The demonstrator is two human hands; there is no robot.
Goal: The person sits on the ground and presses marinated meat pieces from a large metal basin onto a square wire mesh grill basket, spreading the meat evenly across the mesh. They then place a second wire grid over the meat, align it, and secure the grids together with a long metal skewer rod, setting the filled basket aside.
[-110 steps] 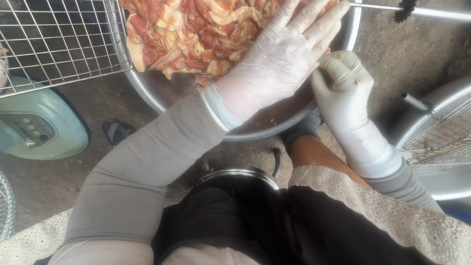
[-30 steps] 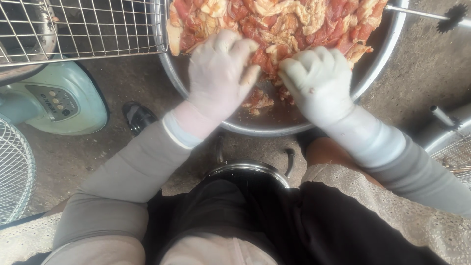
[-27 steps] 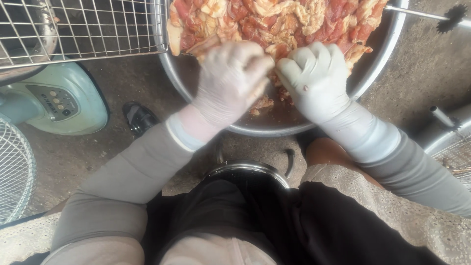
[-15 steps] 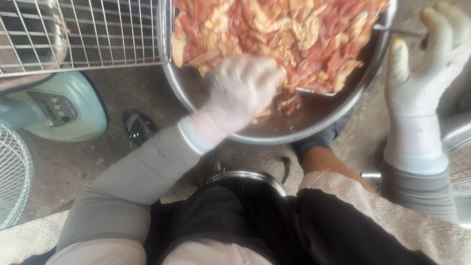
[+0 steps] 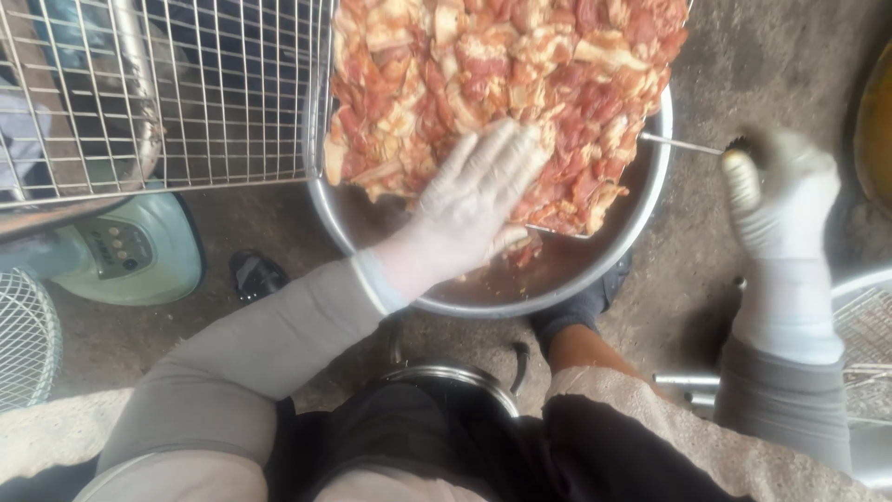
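Note:
A big steel bowl (image 5: 641, 232) on the ground holds a heap of reddish marinated meat slices (image 5: 492, 65), which rest on a wire grill whose edge shows by the bowl's near side. My left hand (image 5: 474, 200), in a thin pale glove, lies flat on the near edge of the meat with its fingers spread. My right hand (image 5: 780, 191), also gloved, is off to the right of the bowl. Its fingers curl at the dark tip of the thin metal grill handle (image 5: 683, 144) that sticks out over the bowl's rim.
A wire mesh rack (image 5: 186, 93) stands at the upper left, touching the bowl. Below it are a teal fan base (image 5: 130, 251), a fan grille (image 5: 23, 339) and a dark sandal (image 5: 255, 274). A steel pot rim (image 5: 446, 376) sits between my knees. More wire racks (image 5: 869, 335) lie at right.
My left hand has opened from a fist to lie flat on the meat. My right hand has left the bowl, swung out to the right and come down to the handle's tip.

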